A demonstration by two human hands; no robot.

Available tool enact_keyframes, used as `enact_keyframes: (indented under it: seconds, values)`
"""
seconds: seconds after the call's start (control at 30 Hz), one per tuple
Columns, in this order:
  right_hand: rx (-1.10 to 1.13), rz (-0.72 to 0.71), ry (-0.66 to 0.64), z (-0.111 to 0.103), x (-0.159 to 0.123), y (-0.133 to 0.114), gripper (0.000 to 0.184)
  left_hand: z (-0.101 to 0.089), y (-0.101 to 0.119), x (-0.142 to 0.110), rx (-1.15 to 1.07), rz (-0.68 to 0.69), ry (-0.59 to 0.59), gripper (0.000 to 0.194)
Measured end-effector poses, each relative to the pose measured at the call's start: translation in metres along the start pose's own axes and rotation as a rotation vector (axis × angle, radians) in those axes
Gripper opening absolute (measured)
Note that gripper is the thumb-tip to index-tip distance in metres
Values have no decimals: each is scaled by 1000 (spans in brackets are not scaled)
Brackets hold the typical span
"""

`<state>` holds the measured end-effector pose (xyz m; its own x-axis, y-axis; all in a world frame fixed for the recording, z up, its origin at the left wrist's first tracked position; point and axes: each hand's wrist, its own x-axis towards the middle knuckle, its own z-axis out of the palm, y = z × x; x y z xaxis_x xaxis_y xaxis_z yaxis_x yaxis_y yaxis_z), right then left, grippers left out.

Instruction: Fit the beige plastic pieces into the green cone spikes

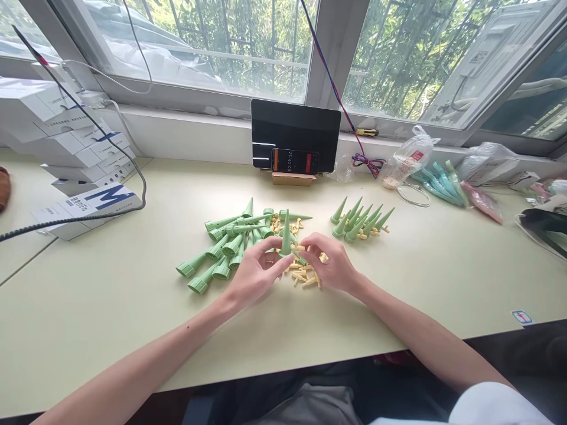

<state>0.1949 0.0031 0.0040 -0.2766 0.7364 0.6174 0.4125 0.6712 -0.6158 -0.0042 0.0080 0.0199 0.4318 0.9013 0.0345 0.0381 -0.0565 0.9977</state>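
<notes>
from the head view, i look down at a pale table [110, 301] with both forearms reaching across it. my left hand [254, 274] grips a green cone [286, 233] near its base, thumb on the near side and fingers behind, so it stands upright with its tip pointing up. my right hand [331, 264] is just beside it, thumb and fingertips pinched on a small yellow peg [297, 248] at the cone's lower side; my fingers partly hide it, and i cannot tell whether it is seated in the cone. under and between my hands lie loose yellow pegs [310, 282], scattered on the tabletop. to the left, a heap of loose cones [233, 245] lies mostly on its sides, many wide ends facing me. to the right, well apart from the heap, a cluster of standing cones [352, 234] points upward, with yellow bits showing by the bases. beyond my hands, a phone [292, 162] showing a timer leans against a black screen [295, 127].
</notes>
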Motion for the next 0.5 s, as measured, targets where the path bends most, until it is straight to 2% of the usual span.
enact_keyframes:
  seconds: [0.23, 0.5]
  values:
    - [-12, -24, -27, -1, -1, 2, 5, 0, 1, 0, -24, 34, -43, 22]
    - [-35, -53, -75, 0, -3, 4, 18, 0, -3, 2, -3, 113, -87, 17]
